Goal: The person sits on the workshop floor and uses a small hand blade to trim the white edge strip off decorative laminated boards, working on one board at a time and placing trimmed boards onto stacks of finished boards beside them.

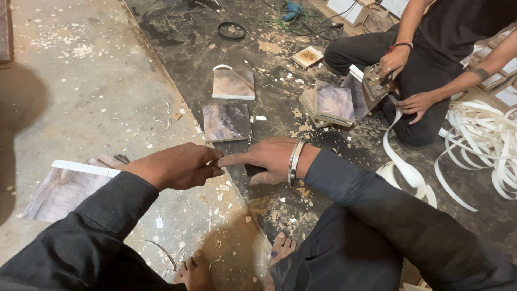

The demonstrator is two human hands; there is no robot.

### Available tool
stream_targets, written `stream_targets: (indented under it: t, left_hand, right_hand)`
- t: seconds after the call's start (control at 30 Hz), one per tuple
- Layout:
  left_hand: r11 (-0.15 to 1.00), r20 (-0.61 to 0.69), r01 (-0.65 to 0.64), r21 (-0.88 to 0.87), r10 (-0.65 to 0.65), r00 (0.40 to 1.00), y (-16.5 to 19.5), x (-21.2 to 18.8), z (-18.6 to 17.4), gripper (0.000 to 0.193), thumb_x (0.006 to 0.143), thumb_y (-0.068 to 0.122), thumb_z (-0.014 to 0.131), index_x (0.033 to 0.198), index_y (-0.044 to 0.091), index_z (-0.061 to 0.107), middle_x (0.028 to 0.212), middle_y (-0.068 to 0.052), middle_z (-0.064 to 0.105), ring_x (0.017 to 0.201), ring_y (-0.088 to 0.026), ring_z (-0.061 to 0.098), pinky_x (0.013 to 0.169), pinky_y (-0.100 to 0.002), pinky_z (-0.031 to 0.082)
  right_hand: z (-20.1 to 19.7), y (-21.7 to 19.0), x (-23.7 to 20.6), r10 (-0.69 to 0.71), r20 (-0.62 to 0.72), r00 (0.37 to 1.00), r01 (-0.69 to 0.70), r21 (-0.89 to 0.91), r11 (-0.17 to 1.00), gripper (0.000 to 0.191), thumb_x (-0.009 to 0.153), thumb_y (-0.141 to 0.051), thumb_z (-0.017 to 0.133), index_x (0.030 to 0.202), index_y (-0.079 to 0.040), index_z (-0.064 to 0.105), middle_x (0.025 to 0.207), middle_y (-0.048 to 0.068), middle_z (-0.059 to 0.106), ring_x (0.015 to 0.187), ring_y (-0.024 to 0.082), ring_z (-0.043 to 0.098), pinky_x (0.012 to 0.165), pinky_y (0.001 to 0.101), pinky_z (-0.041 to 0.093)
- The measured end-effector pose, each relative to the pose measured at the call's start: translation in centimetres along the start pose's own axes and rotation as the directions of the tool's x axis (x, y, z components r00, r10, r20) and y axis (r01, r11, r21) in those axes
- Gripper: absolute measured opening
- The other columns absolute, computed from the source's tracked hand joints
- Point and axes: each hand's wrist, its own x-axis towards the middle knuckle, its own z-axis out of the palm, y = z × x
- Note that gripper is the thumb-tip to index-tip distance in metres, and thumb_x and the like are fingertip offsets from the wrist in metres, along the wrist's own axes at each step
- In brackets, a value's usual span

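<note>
Fingers of the left hand (177,166) curl closed; right hand (264,159) presses flat, fingers extended, pinning a dark rectangular laminate panel (237,153) against the floor (97,86) beneath them.

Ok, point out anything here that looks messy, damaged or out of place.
Wood chips and sawdust litter the floor around the marbled panels. White edge banding lies in loose tangled coils beside the co-worker. The left hand and right hand press a dark piece; nothing looks broken.

A co-worker (431,48) sits among white edge-banding strips (484,140) and laminated panels (335,102).
</note>
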Motion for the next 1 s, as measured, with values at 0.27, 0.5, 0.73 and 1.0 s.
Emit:
stream_targets:
  t: [0.27,0.5,0.73,1.0]
  left_hand:
    - [1.0,0.004,0.006,0.002,-0.006,1.0,0.4,-0.07,-0.16,0.03,0.095,0.037,0.059,0.113,0.013,0.066,0.084,-0.014,0.073,0.084,-0.037,0.07,0.078,-0.049,0.052]
    - [1.0,0.007,0.019,-0.001,-0.019,1.0,0.22,-0.08,-0.19,0.03,0.095,0.038,0.06,0.11,0.013,0.067,0.081,-0.015,0.074,0.081,-0.036,0.071,0.077,-0.049,0.052]
    - [1.0,0.007,-0.006,-0.019,0.006,1.0,0.21,0.13,-0.12,0.03,0.094,0.037,0.059,0.112,0.014,0.066,0.081,-0.015,0.073,0.081,-0.036,0.071,0.076,-0.049,0.053]
    - [1.0,-0.013,-0.014,0.029,0.014,1.0,0.83,0.32,-0.62,0.031,0.096,0.038,0.059,0.112,0.013,0.067,0.086,-0.016,0.073,0.085,-0.038,0.07,0.078,-0.05,0.052]
  right_hand:
    - [0.06,0.05,-0.01,-0.014,-0.016,1.0,0.014,-0.007,1.0,0.089,0.083,-0.032,0.078,0.156,-0.045,0.029,0.099,0.008,0.072,0.096,0.036,0.067,0.087,0.0523,0.053]
    - [-0.21,-0.1,-0.09,0.008,0.006,1.0,-0.008,0.001,1.0,0.089,0.083,-0.032,0.078,0.156,-0.045,0.029,0.096,0.008,0.072,0.093,0.036,0.068,0.084,0.0513,0.053]
    - [-0.19,0.11,-0.19,0.002,0.001,1.0,-0.002,0.002,1.0,0.087,0.083,-0.031,0.078,0.156,-0.042,0.033,0.098,0.01,0.072,0.093,0.039,0.067,0.084,0.0521,0.053]
    - [-0.52,0.38,-0.26,-0.028,-0.008,1.0,0.028,0.02,0.999,0.085,0.083,-0.031,0.078,0.155,-0.039,0.033,0.101,0.011,0.072,0.094,0.038,0.067,0.082,0.052,0.052]
